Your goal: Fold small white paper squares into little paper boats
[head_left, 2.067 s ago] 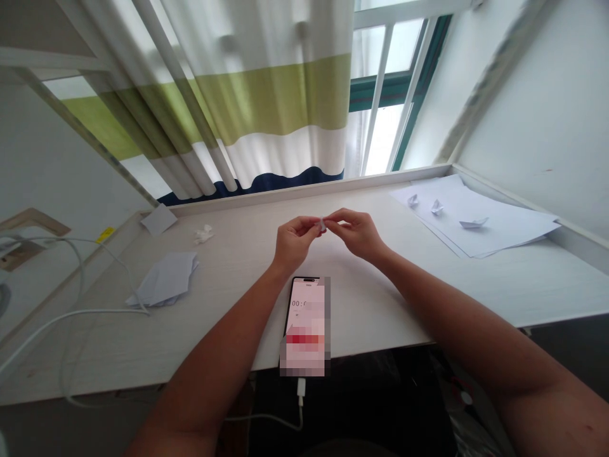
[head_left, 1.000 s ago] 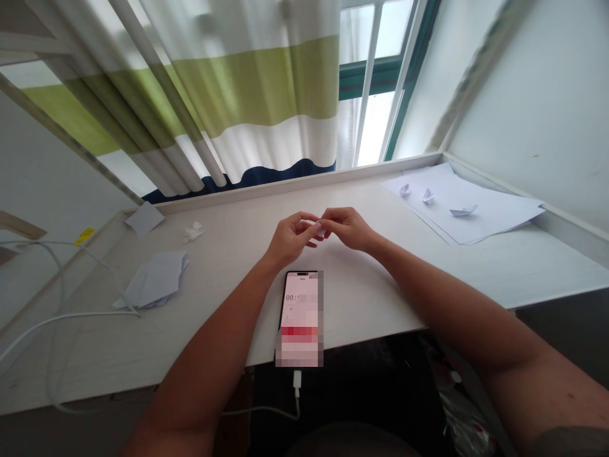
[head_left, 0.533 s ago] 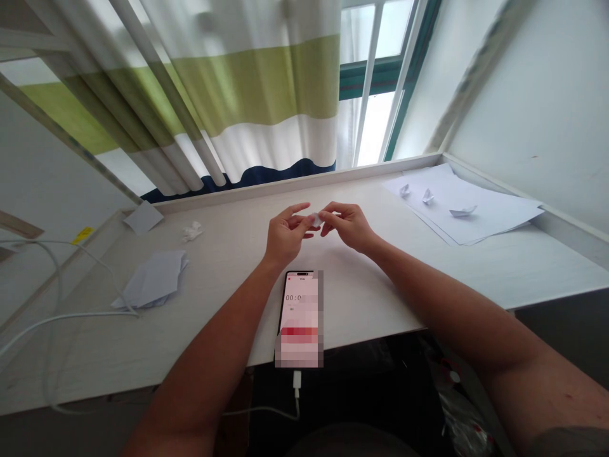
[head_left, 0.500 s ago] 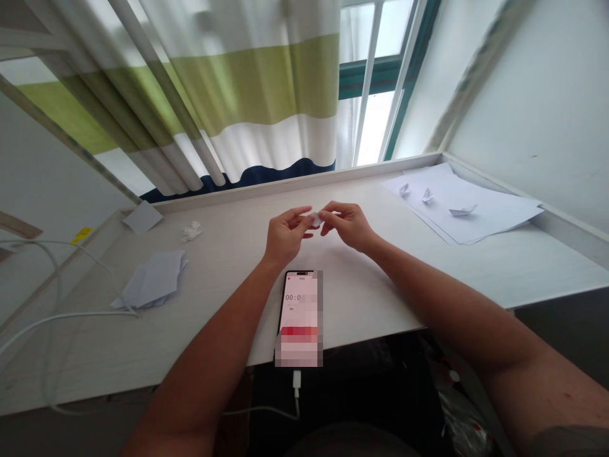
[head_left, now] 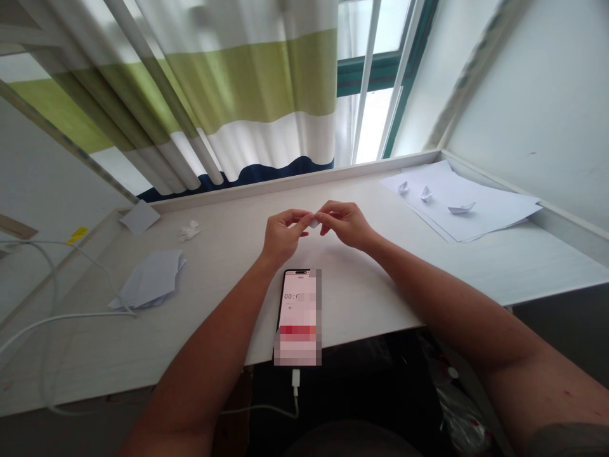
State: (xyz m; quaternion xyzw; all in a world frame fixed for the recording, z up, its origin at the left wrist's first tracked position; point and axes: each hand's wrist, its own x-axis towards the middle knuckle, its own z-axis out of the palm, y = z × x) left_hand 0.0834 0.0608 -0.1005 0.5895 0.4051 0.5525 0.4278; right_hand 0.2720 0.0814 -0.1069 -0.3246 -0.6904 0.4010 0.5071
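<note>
Grip closed, left hand [head_left: 284,236] and right hand [head_left: 343,224] pinch a small folded paper [head_left: 313,222] just beyond a smartphone [head_left: 297,315].

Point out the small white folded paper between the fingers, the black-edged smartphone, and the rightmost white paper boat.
Small white folded paper [head_left: 313,222]: head view, exposed tip.
Black-edged smartphone [head_left: 297,311]: head view, blurred screen's middle.
Rightmost white paper boat [head_left: 461,208]: head view, hull's middle.
</note>
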